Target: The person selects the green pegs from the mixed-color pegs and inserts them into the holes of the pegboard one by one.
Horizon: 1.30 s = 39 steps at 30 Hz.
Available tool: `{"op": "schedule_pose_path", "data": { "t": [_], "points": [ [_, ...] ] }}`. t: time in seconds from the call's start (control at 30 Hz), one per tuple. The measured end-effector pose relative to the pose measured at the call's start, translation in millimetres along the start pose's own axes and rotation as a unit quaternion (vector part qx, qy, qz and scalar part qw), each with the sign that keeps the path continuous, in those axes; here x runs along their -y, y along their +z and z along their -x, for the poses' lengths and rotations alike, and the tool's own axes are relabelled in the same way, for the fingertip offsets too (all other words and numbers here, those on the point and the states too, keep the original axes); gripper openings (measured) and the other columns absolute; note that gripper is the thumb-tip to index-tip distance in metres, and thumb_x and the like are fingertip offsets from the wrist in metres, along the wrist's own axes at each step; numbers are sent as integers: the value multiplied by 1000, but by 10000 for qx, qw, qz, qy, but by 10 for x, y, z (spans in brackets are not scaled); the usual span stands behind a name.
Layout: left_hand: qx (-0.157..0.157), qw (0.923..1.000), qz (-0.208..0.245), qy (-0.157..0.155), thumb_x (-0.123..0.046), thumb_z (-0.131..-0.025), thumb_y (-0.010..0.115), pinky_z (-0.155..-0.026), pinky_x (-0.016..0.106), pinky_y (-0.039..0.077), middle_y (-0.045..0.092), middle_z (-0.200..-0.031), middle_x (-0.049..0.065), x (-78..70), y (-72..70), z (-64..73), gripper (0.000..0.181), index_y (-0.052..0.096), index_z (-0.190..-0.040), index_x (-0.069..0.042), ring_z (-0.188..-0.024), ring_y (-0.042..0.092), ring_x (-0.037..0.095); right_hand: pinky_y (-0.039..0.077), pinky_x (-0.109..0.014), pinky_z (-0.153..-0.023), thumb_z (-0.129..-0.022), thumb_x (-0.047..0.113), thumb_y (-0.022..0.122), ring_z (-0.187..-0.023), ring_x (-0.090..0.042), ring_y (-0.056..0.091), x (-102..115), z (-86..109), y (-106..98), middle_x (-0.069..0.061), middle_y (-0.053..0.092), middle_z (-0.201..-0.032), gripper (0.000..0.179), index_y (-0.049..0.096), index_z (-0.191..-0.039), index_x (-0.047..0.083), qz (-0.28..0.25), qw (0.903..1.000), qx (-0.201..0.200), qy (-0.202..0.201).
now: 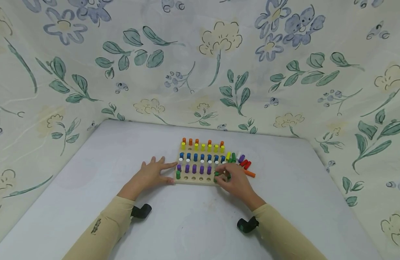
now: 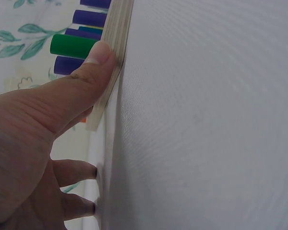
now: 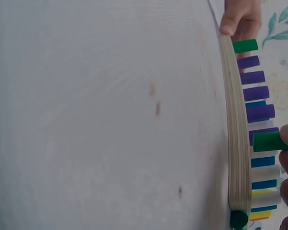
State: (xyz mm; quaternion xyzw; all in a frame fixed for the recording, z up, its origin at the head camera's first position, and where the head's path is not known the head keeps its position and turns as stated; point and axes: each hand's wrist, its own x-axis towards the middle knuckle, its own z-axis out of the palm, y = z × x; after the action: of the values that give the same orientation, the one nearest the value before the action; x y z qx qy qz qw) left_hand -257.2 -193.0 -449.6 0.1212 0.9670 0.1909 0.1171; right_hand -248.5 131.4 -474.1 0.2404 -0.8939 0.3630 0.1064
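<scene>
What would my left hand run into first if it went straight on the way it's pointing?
Your left hand would probably meet the wooden pegboard first; the thumb appears to touch its edge.

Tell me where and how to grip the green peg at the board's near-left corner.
Pinch the green peg by its upper sides, probably from above and the near side: it stands upright, its top well clear of the board. A purple peg stands behind it, while the next hole to its right is empty.

A white table [image 1: 193, 220] bears a wooden pegboard [image 1: 197, 181]; loose coloured pegs [image 1: 247, 165] lie beside it.
</scene>
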Motion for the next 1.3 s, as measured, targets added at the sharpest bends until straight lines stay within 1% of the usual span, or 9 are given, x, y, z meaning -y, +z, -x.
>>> {"op": "schedule_pose_path", "data": {
  "t": [0.13,0.23,0.43,0.6,0.83,0.93,1.1,1.3],
  "points": [
    [-3,10000,-2,-7,-56,-85,75,-112,79,4,26,-160,33,1,4,-3,80,49,-153,-23,-146,9,62,54,-35,-76,-87,14,81,-84,-12,55,14,-9,14,7,67,-94,23,72,-108,14,-59,10000,3,-75],
    [-6,10000,2,-28,-56,-84,75,-112,78,4,26,-160,33,2,7,-4,80,49,-153,-23,-146,9,61,53,-36,-79,-87,13,80,-85,-12,55,32,-17,25,7,67,-95,22,72,-108,15,-81,9999,18,-59],
    [3,10000,11,-52,-57,-84,75,-112,78,4,27,-160,32,2,9,-3,81,49,-153,-24,-146,9,61,52,-31,-76,-88,16,80,-86,-12,55,83,-42,54,7,67,-94,19,72,-105,16,-49,10000,84,12],
    [-19,10000,2,-46,-57,-84,75,-112,78,4,27,-160,32,2,9,-4,81,49,-153,-24,-146,9,61,52,-28,-76,-89,16,80,-86,-12,56,125,-72,86,7,68,-94,19,72,-106,14,8,9999,143,-89],
    [-37,10000,-42,-6,-56,-85,74,-112,79,5,27,-159,33,11,14,-2,80,49,-153,-24,-146,10,61,55,-30,-80,-88,16,80,-90,-11,57,141,-100,148,6,69,-96,20,73,-106,14,-81,9997,180,-124],
    [-38,10000,-38,-23,-56,-85,75,-112,79,4,27,-160,32,11,16,-2,79,49,-153,-24,-146,10,61,54,-30,-80,-88,17,81,-90,-10,58,152,-111,175,6,70,-98,21,73,-107,15,-27,9997,174,-139],
    [-29,10000,12,-25,-55,-85,75,-113,78,4,26,-160,32,4,20,0,79,49,-153,-24,-146,9,61,54,-28,-80,-89,16,79,-91,-11,58,179,-121,201,5,70,-98,18,73,-106,15,80,9995,158,-270],
    [-46,10000,-24,-40,-55,-85,75,-113,78,4,26,-160,32,-1,16,8,78,49,-152,-24,-146,10,61,52,-30,-81,-90,18,79,-90,-13,57,199,-146,230,6,69,-95,18,73,-105,15,108,9990,147,-402]
  ]
}}
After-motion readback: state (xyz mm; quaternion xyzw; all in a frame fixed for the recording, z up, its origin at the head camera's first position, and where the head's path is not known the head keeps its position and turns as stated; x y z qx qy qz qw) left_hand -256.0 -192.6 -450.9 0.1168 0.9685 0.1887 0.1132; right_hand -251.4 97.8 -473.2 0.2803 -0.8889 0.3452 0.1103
